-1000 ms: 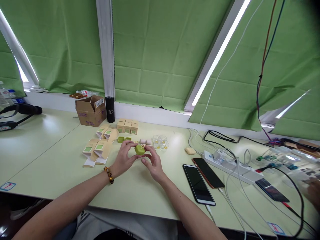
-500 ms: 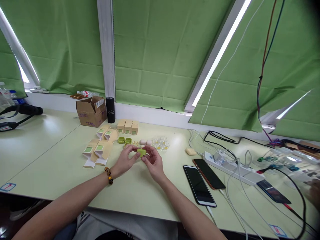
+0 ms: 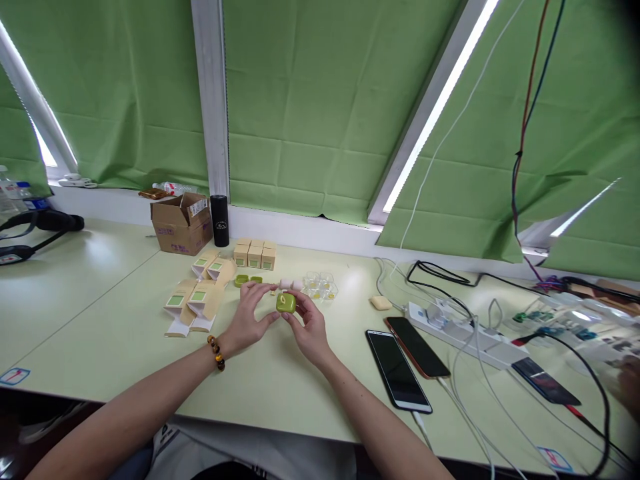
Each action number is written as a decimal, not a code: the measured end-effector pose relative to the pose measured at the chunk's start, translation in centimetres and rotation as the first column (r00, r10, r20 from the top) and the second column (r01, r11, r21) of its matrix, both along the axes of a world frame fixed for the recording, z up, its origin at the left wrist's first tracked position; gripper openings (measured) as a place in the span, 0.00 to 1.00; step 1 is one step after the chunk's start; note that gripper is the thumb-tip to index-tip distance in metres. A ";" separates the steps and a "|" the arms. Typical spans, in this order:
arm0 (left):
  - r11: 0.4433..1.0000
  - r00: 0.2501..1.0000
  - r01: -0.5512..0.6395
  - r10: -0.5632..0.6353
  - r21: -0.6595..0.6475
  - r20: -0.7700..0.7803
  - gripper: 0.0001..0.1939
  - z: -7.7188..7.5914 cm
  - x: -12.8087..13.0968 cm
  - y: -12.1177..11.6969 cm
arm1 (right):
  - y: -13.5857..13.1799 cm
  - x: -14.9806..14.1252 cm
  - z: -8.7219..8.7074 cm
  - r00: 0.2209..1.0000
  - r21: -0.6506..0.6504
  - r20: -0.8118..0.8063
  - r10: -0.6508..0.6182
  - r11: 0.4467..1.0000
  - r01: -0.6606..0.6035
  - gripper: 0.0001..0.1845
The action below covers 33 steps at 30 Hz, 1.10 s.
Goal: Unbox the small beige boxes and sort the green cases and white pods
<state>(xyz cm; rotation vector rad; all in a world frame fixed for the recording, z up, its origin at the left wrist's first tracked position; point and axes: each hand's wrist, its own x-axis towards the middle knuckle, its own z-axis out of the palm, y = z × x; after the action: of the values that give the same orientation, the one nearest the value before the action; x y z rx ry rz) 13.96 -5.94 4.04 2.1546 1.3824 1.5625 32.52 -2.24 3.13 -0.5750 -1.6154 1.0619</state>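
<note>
Case (image 3: 287, 304) is raised over the bench (image 3: 280, 373), my right fingers (image 3: 306, 303) clamped on its right side, thumb underneath. My left fingers (image 3: 257, 291) are spread apart at the other side, thumb tip close by the lower left corner; whether it touches, I cannot tell. To handle this well, I'd judge, the right grip should carry the weight by the edge alone, firm but light, leaving the green face and its pale loop (image 3: 283, 299) uncovered. The shell looks smooth and could slip, so my left thumb is best placed as a steady. Working low, nearer me than the pink pieces (image 3: 291, 285) and clear cups (image 3: 325, 287), should spare them a knock.
</note>
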 end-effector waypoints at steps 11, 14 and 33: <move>0.995 0.999 0.024 -0.026 0.093 0.023 0.09 -0.4 0.1 0.4 | -0.1 -0.2 -0.4 0.987 0.185 0.085 -0.135 0.976 0.117 0.24; 0.997 0.999 0.027 -0.029 0.067 0.035 0.07 -0.4 0.1 0.2 | 0.0 -0.2 -0.4 0.985 0.191 0.089 -0.145 0.973 0.126 0.22; 0.923 0.855 0.258 -0.080 -0.287 0.512 0.15 -0.9 0.3 0.9 | 0.2 0.4 -0.9 0.963 0.402 0.204 -0.176 0.912 0.082 0.28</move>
<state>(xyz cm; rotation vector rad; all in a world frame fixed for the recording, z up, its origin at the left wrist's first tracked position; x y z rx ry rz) 14.23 -5.06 3.10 1.4856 1.1483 1.5165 32.89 -2.02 2.26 -0.5425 -1.9068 0.5603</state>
